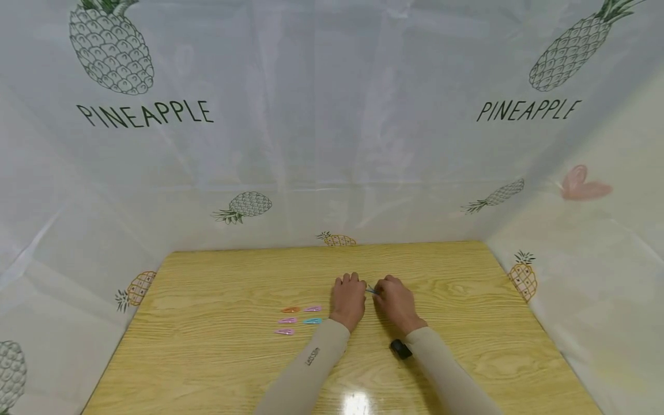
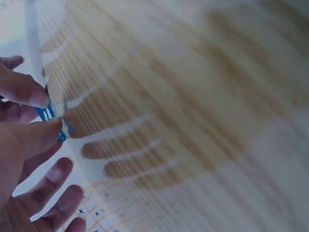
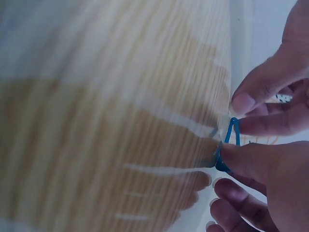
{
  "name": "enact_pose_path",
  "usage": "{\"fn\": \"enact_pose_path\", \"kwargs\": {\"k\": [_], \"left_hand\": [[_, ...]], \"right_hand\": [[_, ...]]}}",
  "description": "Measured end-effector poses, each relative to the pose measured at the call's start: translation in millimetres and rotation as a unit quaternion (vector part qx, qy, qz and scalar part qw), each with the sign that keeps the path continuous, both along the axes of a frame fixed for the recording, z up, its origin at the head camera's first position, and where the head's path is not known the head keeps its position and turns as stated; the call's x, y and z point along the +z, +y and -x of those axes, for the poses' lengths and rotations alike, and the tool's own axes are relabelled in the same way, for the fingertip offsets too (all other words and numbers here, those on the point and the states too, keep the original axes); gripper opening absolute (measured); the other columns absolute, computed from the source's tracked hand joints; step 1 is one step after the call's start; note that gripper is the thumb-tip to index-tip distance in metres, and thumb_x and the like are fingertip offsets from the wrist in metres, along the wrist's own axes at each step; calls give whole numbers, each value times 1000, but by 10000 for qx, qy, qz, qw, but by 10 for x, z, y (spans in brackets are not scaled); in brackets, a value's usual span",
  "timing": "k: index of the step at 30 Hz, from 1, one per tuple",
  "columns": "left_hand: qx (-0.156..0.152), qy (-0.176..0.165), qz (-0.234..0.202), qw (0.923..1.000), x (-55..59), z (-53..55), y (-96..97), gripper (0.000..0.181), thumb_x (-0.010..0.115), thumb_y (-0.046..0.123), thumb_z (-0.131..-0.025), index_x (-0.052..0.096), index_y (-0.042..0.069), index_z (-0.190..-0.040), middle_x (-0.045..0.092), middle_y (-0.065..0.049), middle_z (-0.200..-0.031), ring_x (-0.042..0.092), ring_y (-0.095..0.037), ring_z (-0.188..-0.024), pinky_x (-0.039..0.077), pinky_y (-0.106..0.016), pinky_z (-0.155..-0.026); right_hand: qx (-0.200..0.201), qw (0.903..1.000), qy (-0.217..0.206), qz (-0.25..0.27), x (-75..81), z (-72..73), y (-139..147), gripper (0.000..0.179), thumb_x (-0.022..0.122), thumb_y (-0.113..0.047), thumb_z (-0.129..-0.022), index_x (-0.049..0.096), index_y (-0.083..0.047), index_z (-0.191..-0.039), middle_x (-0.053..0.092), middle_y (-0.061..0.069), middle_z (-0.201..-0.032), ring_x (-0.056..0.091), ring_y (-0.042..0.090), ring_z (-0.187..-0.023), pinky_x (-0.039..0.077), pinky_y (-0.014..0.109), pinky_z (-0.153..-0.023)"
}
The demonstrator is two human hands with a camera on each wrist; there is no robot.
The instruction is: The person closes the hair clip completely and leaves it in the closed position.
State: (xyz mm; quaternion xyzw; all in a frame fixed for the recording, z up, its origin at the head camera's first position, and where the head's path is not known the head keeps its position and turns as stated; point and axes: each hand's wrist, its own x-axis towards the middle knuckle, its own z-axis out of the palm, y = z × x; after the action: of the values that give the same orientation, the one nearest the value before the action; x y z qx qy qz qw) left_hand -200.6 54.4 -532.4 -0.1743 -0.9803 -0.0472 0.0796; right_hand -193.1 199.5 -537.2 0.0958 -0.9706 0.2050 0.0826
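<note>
A blue snap hair clip (image 1: pixel 370 289) is between my two hands over the table. In the right wrist view the clip (image 3: pixel 234 126) shows two arms spread apart in a narrow V. My right hand (image 1: pixel 396 302) pinches its wider end between thumb (image 3: pixel 244 159) and forefinger. At its other end, my left hand (image 1: pixel 349 300) has thumb and forefinger on the clip (image 2: pixel 62 137), as the left wrist view shows. The remaining fingers of both hands are loosely bent. Left of my left hand lie several hair clips: orange (image 1: pixel 291 310), turquoise (image 1: pixel 313 321) and purple (image 1: pixel 284 332).
The wood-grain table (image 1: pixel 218 369) has a glossy surface that mirrors the hands. A small black object (image 1: pixel 400 349) lies beside my right forearm. White sheeting (image 1: pixel 342 144) printed with pineapples stands along the back and sides of the table.
</note>
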Motion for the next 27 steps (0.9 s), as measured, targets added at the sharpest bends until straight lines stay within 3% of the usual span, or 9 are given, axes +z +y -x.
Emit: {"fn": "enact_pose_path", "kwargs": {"k": [4,8,15,23,27], "left_hand": [[-22,30,-44,10000,4,-16,-20,5,84,24,-93,80,22,-93,63,2,-95,57,-18,-91,50,-36,-86],[-69,62,-165,9998,27,-66,-81,6,84,22,-93,80,22,-88,62,3,-92,58,-18,-91,50,-36,-87],[-67,264,-299,9992,78,-167,-310,1,82,26,-95,82,25,-96,64,6,-99,60,-17,-96,51,-38,-93],[-101,611,-142,9980,112,-317,-599,23,77,38,-98,76,23,-116,62,5,-105,58,-16,-95,49,-33,-89],[-225,623,-20,9978,158,-443,-732,23,72,39,-101,79,24,-116,62,4,-106,57,-16,-95,50,-34,-90]], "right_hand": [[75,9999,-86,8,-12,16,-57,8,83,-2,-90,79,-8,-89,63,3,-88,65,24,-82,59,42,-66],[117,9999,-11,-1,12,-9,-112,9,85,-2,-88,79,-8,-87,63,2,-86,64,22,-79,58,39,-63],[348,9990,237,118,137,-123,-221,11,87,-5,-87,78,-10,-85,64,0,-86,64,19,-78,58,36,-62],[766,9957,236,465,249,-261,-352,12,85,-2,-88,77,-11,-87,66,-2,-88,66,19,-82,59,35,-66],[964,9936,274,512,266,-332,-401,13,85,-2,-87,76,-12,-87,67,-2,-90,66,19,-84,59,32,-68]]}}
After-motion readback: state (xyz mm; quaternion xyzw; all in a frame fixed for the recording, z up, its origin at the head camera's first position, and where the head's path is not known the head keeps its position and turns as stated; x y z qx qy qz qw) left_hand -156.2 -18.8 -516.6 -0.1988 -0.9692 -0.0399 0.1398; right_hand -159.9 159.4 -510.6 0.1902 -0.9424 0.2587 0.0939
